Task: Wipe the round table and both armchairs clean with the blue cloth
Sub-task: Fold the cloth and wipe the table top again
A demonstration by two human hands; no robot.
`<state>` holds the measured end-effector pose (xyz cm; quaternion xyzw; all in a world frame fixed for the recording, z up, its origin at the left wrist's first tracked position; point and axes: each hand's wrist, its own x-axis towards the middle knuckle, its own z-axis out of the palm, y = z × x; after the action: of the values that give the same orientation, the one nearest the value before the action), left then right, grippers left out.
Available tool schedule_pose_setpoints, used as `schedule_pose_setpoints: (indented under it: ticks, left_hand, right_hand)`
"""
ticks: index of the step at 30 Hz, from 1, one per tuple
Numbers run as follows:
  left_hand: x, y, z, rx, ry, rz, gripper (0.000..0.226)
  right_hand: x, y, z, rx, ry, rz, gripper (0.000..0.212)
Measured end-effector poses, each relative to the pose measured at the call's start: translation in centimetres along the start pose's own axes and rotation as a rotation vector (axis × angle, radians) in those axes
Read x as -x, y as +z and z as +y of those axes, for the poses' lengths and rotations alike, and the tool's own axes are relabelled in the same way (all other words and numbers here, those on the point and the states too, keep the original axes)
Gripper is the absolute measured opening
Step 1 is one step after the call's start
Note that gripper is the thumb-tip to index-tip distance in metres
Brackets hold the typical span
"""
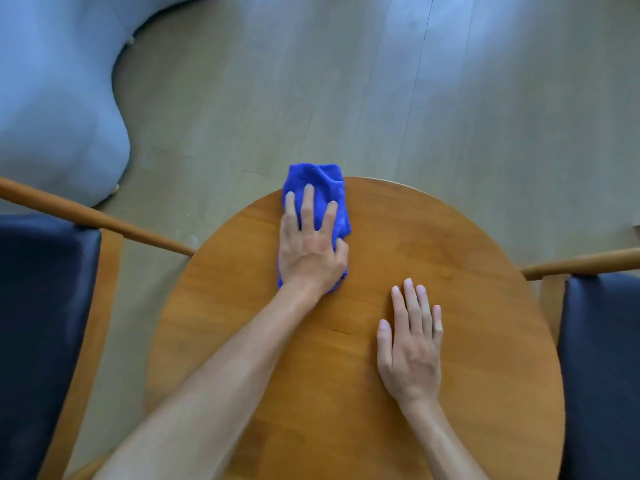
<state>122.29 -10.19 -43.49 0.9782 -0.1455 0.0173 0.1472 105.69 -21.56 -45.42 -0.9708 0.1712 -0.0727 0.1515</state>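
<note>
No text, label, brand, number or sign can be read anywhere in this view: not on the furniture, the cloth or the floor.

One round table (467, 306); one blue cloth (322, 183); two armchairs (41, 306) (602, 358); two hands (308, 251) (410, 355).
</note>
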Motion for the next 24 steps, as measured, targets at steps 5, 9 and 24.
schedule_pose_setpoints:
  ticks: [5,9,24]
  left_hand:
    - [-0.1,3.8,12.1,0.019,0.413,-0.203,0.059]
    - [-1.5,2.5,7.9,0.026,0.547,-0.188,0.055]
    - [4.7,2.0,14.8,0.295,0.202,-0.288,0.051]
  right_hand:
    - [0.0,-0.4,0.5,-0.478,0.224,0.151,0.053]
    - [0.1,-0.6,0.6,-0.510,0.225,0.141,0.051]
    - [-1.6,-4.5,1.9,-1.002,0.585,0.249,0.044]
